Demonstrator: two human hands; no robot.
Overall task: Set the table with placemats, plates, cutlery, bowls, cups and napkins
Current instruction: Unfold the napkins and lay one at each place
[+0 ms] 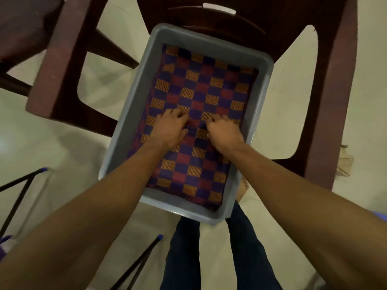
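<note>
Light: dim, warm, yellowish.
Blur: soft throughout, smeared far left of the hands.
Edges: wide-angle bending.

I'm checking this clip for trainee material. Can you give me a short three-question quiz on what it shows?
1. True or false: the checkered placemats lie inside the grey tub.
2. What does the grey tub rest on? A) the floor B) a dark plastic chair C) a metal rack
3. Where are the left hand and the right hand?

Key
1. True.
2. B; its near end juts past the seat edge.
3. Both are on the top placemat, fingers curled into the cloth near the tub's middle.
</note>
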